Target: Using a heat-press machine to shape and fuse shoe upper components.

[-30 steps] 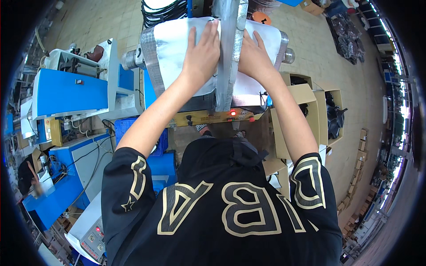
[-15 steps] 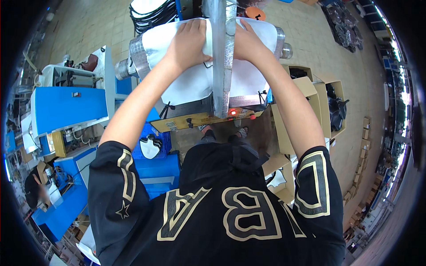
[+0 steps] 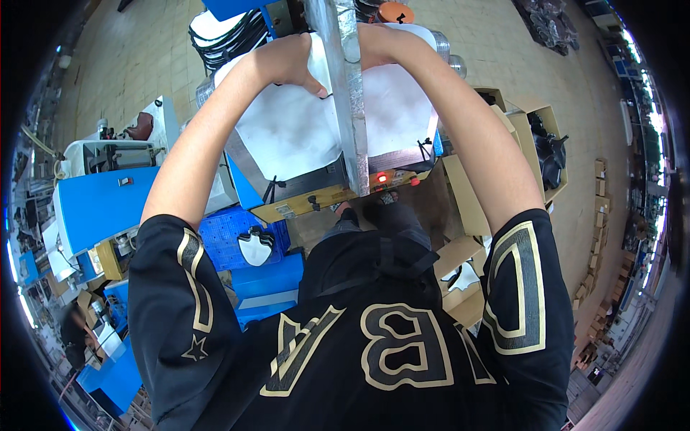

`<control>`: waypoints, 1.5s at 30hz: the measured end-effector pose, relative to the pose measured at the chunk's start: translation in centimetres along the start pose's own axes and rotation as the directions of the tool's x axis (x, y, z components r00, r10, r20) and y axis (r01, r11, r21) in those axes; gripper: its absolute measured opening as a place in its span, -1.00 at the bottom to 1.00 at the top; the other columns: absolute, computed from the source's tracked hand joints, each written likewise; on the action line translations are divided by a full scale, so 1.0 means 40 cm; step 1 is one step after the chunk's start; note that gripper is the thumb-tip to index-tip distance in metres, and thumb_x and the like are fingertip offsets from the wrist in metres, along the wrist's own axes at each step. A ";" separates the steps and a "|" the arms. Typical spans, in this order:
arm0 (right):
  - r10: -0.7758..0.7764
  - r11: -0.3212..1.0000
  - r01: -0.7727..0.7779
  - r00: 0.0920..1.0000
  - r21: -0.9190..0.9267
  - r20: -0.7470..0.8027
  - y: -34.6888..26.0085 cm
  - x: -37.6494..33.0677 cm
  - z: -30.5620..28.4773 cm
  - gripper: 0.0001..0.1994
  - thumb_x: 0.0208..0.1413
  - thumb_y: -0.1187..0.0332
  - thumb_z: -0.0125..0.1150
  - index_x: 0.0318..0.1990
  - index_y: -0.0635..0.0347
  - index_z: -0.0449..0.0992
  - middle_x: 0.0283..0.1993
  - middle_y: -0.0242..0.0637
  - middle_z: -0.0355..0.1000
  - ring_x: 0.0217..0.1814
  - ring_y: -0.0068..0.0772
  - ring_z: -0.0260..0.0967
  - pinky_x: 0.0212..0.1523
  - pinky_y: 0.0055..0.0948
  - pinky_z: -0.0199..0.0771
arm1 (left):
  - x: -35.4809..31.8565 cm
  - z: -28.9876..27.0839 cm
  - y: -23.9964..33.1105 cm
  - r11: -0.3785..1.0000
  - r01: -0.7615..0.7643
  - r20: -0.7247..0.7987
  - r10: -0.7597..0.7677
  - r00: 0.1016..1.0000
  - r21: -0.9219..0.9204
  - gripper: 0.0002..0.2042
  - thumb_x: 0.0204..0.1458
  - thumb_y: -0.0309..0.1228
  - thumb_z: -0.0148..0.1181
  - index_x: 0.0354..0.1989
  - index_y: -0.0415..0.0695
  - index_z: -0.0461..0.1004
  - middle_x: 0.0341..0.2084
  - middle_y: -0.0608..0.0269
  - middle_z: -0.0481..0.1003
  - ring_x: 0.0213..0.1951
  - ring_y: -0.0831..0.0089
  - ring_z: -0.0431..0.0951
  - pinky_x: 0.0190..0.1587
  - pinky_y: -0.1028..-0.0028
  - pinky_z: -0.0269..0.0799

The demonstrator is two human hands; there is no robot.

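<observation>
In the head view, we see our left hand (image 3: 293, 63) on the smooth white sheet (image 3: 291, 133), thumb pressed near a small black mark; its fingers are mostly hidden, so we cannot tell whether that grip is clamped. Our right hand (image 3: 376, 46) lies across the upright grey metal bar (image 3: 351, 108), over the sheet's right side, its grip likewise hidden from us. The sheet lies on the dark grey machine surface (image 3: 302, 184), near a glowing red light (image 3: 382, 178). Lower left, we see a blue plastic basket (image 3: 218, 243) bearing white, dark-edged shield-shaped pieces (image 3: 255, 249).
</observation>
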State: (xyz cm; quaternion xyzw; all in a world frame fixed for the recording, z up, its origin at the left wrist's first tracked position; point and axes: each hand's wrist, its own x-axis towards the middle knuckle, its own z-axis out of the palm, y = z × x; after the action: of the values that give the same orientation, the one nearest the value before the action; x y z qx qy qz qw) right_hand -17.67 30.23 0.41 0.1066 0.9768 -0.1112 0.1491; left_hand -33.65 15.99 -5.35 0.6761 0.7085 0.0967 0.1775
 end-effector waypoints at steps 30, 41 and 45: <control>-0.014 0.972 -0.050 0.963 0.228 0.269 0.014 0.027 -0.069 -0.14 -0.28 0.18 0.56 0.28 0.22 0.35 0.03 -0.01 0.56 -0.06 -0.11 0.60 -0.04 -0.21 0.63 | -0.014 -0.088 0.057 0.964 0.266 0.231 -0.261 0.937 0.011 -0.30 -0.32 0.06 0.59 -0.09 -0.27 0.62 -0.21 -0.04 0.64 -0.21 0.14 0.68 -0.06 0.37 0.58; 0.038 0.963 -0.123 0.944 0.241 0.328 0.019 0.024 -0.068 0.17 -0.35 0.02 0.64 0.50 0.01 0.07 0.25 -0.04 0.43 0.23 -0.01 0.44 0.30 -0.18 0.40 | -0.015 -0.110 0.106 0.942 0.334 0.288 -0.331 0.899 0.040 -0.30 -0.29 0.08 0.58 -0.04 -0.19 0.62 -0.17 0.00 0.64 -0.17 0.15 0.68 0.03 0.35 0.56; 0.028 0.962 -0.118 0.940 0.247 0.341 0.016 0.032 -0.073 0.16 -0.35 0.03 0.64 0.49 0.01 0.09 0.26 -0.04 0.42 0.23 -0.02 0.44 0.29 -0.18 0.41 | -0.015 -0.107 0.095 0.952 0.307 0.248 -0.299 0.921 0.007 -0.31 -0.28 0.09 0.58 -0.03 -0.17 0.63 -0.17 0.01 0.64 -0.17 0.15 0.68 0.03 0.35 0.55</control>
State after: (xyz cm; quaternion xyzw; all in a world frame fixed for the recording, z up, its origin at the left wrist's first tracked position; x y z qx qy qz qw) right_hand -19.52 31.78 2.61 0.1414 0.9091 -0.2510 0.3010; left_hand -31.76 16.07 0.08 0.5624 0.7751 -0.0052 0.2878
